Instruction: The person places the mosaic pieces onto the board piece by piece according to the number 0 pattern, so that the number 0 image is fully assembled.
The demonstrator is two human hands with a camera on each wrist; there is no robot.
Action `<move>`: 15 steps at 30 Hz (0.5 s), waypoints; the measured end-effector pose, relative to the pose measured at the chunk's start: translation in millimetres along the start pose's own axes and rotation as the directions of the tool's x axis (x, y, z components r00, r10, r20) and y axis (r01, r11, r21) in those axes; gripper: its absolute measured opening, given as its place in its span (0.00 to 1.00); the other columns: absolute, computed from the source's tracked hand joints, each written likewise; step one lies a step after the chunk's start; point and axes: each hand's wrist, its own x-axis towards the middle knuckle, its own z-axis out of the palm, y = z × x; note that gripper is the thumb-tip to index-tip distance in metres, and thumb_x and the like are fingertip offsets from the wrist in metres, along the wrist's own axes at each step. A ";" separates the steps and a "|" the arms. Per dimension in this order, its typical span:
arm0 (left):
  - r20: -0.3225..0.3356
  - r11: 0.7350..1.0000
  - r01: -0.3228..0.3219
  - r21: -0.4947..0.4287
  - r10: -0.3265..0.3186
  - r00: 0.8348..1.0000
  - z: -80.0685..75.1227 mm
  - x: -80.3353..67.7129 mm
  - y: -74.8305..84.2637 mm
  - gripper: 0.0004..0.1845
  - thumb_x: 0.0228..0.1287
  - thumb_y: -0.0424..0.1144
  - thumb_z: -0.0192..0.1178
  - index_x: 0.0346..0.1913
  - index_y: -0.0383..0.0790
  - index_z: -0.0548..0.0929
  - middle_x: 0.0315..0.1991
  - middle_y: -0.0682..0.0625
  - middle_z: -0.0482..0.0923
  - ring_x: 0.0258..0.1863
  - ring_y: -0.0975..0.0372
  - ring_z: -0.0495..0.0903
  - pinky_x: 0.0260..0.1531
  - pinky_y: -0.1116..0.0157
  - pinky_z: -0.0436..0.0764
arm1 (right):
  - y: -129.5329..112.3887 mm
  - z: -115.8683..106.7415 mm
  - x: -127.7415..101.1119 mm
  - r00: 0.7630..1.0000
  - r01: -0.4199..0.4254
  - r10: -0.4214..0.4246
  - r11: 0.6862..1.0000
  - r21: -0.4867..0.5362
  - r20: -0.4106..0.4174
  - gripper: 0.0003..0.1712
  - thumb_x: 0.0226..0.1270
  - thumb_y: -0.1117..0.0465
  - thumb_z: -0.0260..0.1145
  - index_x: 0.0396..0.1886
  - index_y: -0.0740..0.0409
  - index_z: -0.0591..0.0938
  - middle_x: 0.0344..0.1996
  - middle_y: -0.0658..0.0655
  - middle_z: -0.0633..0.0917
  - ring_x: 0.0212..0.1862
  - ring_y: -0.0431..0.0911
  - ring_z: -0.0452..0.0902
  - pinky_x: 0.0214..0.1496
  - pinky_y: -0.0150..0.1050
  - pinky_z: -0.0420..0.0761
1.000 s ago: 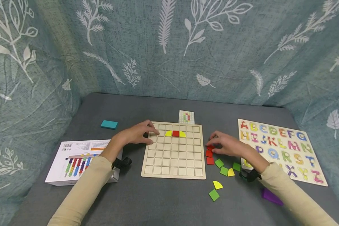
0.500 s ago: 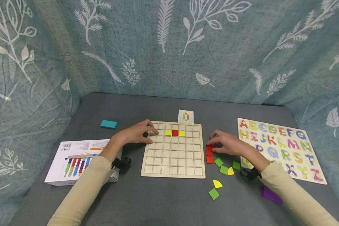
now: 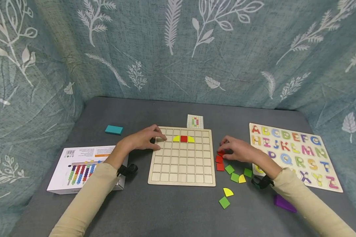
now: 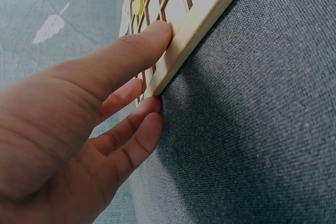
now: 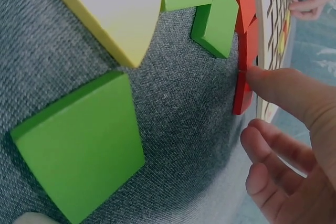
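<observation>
In the head view a pale wooden grid board [image 3: 182, 164] lies flat. Two yellow quarter-circle tiles [image 3: 176, 139] flank a red square tile [image 3: 184, 139] in its upper part. My left hand [image 3: 143, 138] rests at the board's left edge; in the left wrist view its thumb [image 4: 157, 32] lies on the rim. Right of the board, my right hand [image 3: 237, 149] pinches the farthest red square tile [image 5: 243, 95] between thumb and a forefinger hidden in the right wrist view. Two more red tiles [image 3: 220, 167] lie just nearer.
Several green square tiles [image 3: 224, 202] and yellow quarter-circles [image 3: 228, 192] lie right of the board. A pattern card [image 3: 195, 121] is behind it. An alphabet board [image 3: 296, 158] and purple block [image 3: 284, 203] are at right, a box [image 3: 77, 158] and teal block [image 3: 114, 130] at left.
The farthest red tile has turned slightly and shows a small shift from the tile beside it. Both hands stay in nearly the same places; the whole head view has drifted slightly.
</observation>
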 end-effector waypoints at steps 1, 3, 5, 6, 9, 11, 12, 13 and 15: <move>-0.001 1.000 -0.004 0.004 0.004 1.000 0.0 0.0 0.1 0.22 0.62 0.38 0.66 0.60 0.43 0.80 0.56 0.43 0.67 0.56 0.48 0.73 0.55 0.52 0.75 | 0.1 0.3 0.1 1.000 -0.001 0.001 1.000 -0.009 -0.008 0.13 0.60 0.62 0.71 0.46 0.53 0.87 0.46 0.57 0.78 0.42 0.46 0.78 0.44 0.42 0.79; -0.001 1.000 -0.014 0.004 0.014 1.000 -0.4 -0.6 0.4 0.22 0.63 0.38 0.66 0.60 0.42 0.80 0.57 0.43 0.67 0.56 0.48 0.73 0.54 0.52 0.75 | 0.1 1.1 0.5 1.000 -0.001 0.000 1.000 -0.026 -0.028 0.12 0.60 0.63 0.71 0.44 0.53 0.87 0.46 0.57 0.79 0.43 0.47 0.78 0.44 0.43 0.80; 0.001 1.000 -0.015 -0.004 0.015 1.000 -1.1 -1.7 0.9 0.22 0.63 0.38 0.66 0.60 0.42 0.79 0.57 0.43 0.67 0.56 0.48 0.73 0.55 0.52 0.75 | 0.2 1.8 0.8 0.999 0.000 -0.002 0.999 -0.041 -0.047 0.12 0.60 0.63 0.71 0.44 0.53 0.87 0.46 0.57 0.80 0.43 0.48 0.79 0.44 0.44 0.80; 0.001 1.000 -0.022 -0.006 0.022 1.000 -1.4 -2.2 1.2 0.22 0.63 0.38 0.65 0.60 0.42 0.79 0.57 0.42 0.66 0.56 0.48 0.73 0.55 0.51 0.75 | 0.0 1.9 1.1 0.999 -0.002 -0.001 0.999 -0.048 -0.053 0.11 0.60 0.63 0.71 0.44 0.54 0.87 0.46 0.57 0.80 0.44 0.48 0.79 0.45 0.44 0.80; 0.005 0.999 -0.030 -0.018 0.030 1.000 -1.8 -3.3 1.1 0.22 0.64 0.38 0.65 0.60 0.41 0.79 0.58 0.42 0.66 0.56 0.48 0.72 0.55 0.51 0.74 | -0.6 2.1 1.4 0.998 -0.005 0.002 0.998 -0.062 -0.060 0.13 0.60 0.63 0.71 0.45 0.55 0.86 0.46 0.58 0.80 0.44 0.49 0.79 0.44 0.44 0.80; 0.007 0.999 -0.031 -0.024 0.032 0.999 -1.7 -3.4 0.8 0.21 0.64 0.38 0.64 0.60 0.41 0.79 0.57 0.42 0.66 0.56 0.48 0.72 0.55 0.51 0.74 | -1.4 2.3 1.7 0.999 -0.005 0.002 0.998 -0.067 -0.049 0.14 0.60 0.63 0.71 0.47 0.56 0.86 0.47 0.58 0.79 0.45 0.50 0.79 0.44 0.44 0.80; 0.008 0.999 -0.032 -0.025 0.032 0.999 -1.6 -3.3 0.6 0.21 0.64 0.38 0.64 0.60 0.41 0.79 0.57 0.42 0.66 0.56 0.48 0.72 0.55 0.51 0.74 | -1.9 2.4 1.8 0.999 -0.004 0.001 0.998 -0.067 -0.043 0.15 0.60 0.62 0.71 0.48 0.56 0.86 0.48 0.59 0.79 0.46 0.50 0.79 0.44 0.44 0.80; 0.009 0.999 -0.031 -0.026 0.031 0.999 -1.5 -3.3 0.4 0.21 0.64 0.38 0.64 0.60 0.41 0.79 0.57 0.42 0.66 0.56 0.48 0.72 0.55 0.51 0.74 | -2.5 2.3 2.0 0.999 -0.003 0.000 0.998 -0.067 -0.037 0.15 0.60 0.63 0.71 0.48 0.56 0.85 0.48 0.59 0.79 0.46 0.50 0.79 0.44 0.44 0.80; 0.012 0.999 -0.025 -0.028 0.026 1.000 -1.5 -3.4 0.5 0.21 0.64 0.38 0.64 0.61 0.41 0.79 0.57 0.42 0.66 0.55 0.49 0.72 0.54 0.51 0.74 | -3.7 2.2 2.4 1.000 0.001 -0.002 0.998 -0.068 -0.026 0.16 0.61 0.63 0.71 0.49 0.55 0.85 0.49 0.58 0.79 0.46 0.50 0.79 0.43 0.43 0.80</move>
